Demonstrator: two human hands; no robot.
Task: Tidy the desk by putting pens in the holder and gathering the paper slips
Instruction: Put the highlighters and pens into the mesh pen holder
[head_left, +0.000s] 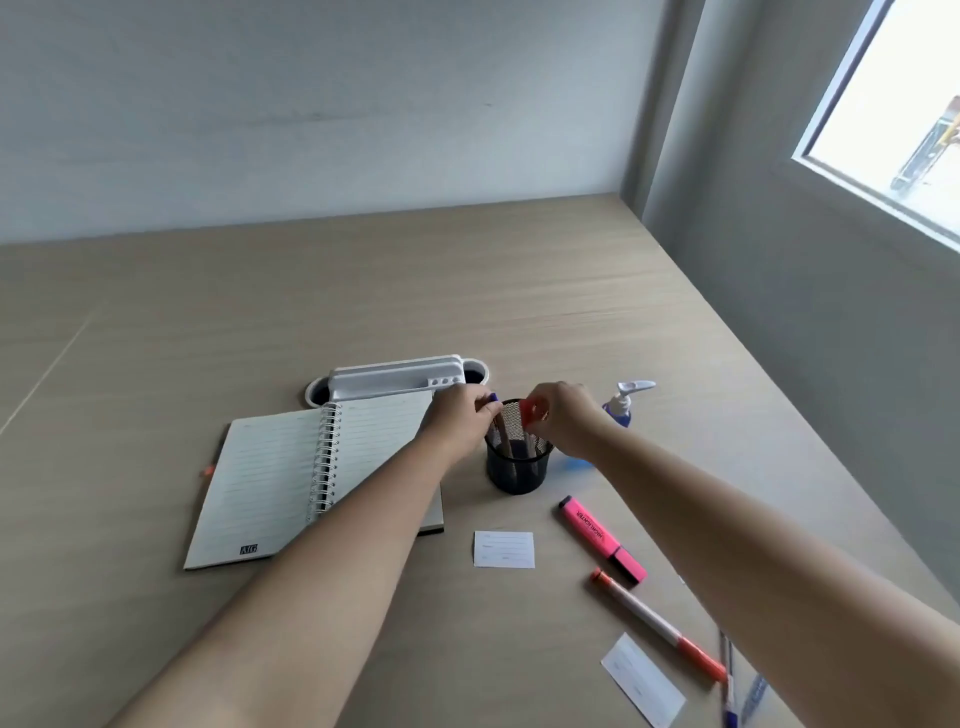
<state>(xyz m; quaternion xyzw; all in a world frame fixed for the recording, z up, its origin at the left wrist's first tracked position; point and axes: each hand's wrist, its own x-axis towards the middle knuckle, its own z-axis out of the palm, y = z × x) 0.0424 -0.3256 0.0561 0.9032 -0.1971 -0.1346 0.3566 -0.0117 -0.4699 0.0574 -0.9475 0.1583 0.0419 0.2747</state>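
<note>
A black mesh pen holder (518, 470) stands mid-desk. My left hand (462, 415) is at its left rim, closed on a blue-capped pen (493, 399) whose shaft goes down into the holder. My right hand (563, 415) is at the right rim, gripping a red-capped pen (534, 410) that also dips inside. On the desk lie a pink highlighter (602, 539), an orange-and-white marker (657, 623), a white paper slip (504, 549) and a second slip (643, 679) near the front. Thin pens (730, 686) lie partly under my right forearm.
An open spiral notebook (291, 478) lies left of the holder, under my left forearm. Behind it sits a white desk organiser (395, 376). A pump bottle (623, 402) stands just right of my right hand. Walls border the desk at the back and right.
</note>
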